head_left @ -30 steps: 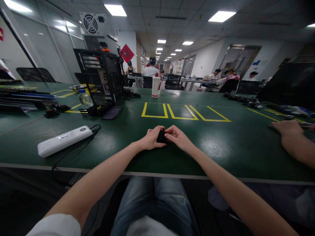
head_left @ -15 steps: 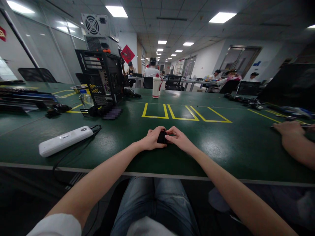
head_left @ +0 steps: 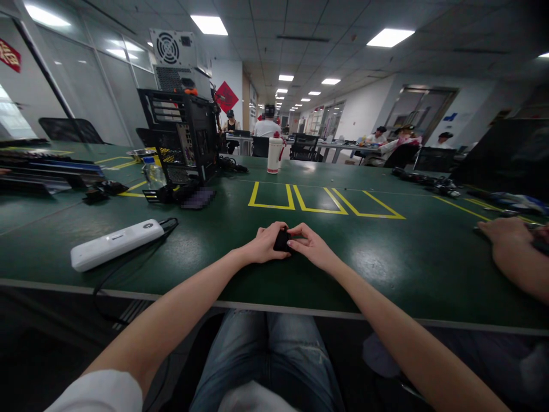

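Low over the green table (head_left: 240,229), a small black block-like object (head_left: 282,241) sits between my two hands; its exact kind does not show. My left hand (head_left: 269,243) grips it from the left, thumb below and fingers above. From the right, my right hand (head_left: 307,240) pinches at its edge with thumb and forefinger. Part of the object is covered by my fingers. Beyond my hands, yellow tape outlines (head_left: 274,206) mark the tabletop.
A white power strip (head_left: 118,243) with a black cable lies at left. Behind it stand an open computer case (head_left: 184,131) and a clear bottle (head_left: 153,171). A white cup (head_left: 273,155) is at the back. Another person's hand (head_left: 508,234) is at right.
The whole view has shifted slightly, with the background sitting a little lower and farther right. Both my hands keep their hold on the black object, with hardly any movement.
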The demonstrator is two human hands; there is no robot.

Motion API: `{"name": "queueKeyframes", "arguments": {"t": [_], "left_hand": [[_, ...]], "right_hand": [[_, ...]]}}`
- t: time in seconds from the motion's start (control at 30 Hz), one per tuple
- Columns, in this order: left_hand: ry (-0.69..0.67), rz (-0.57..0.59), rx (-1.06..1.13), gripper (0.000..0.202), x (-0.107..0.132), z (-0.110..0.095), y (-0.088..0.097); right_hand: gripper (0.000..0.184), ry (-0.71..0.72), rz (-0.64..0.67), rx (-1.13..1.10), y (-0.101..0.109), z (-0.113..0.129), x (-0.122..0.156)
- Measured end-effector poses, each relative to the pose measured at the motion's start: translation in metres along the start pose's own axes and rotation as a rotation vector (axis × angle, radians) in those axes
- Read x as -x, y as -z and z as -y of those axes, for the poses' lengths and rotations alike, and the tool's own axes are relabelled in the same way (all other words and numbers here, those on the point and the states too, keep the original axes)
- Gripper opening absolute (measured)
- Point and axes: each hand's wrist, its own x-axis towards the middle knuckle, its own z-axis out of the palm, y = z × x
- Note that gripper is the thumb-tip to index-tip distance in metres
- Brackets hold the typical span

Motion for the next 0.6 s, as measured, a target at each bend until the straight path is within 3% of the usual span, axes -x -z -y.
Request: {"name": "queueKeyframes", "arguments": {"t": [0.23,0.47,0.6], "left_hand": [[-0.015,-0.024,-0.02,0.059,0.0005,-0.0006,-0.0002],[0.016,-0.002,0.002,0.06,-0.0004,0.0017,-0.0004],[0.027,0.001,0.011,0.061,-0.0003,0.0012,0.0004]], "right_hand": [[0.017,0.02,-0.033,-0.014,-0.0015,-0.0015,-0.0027],[0.029,-0.038,-0.005,-0.03,0.0028,-0.0042,-0.0027],[0.03,-0.004,-0.007,-0.042,0.003,-0.0042,-0.0015]]}}
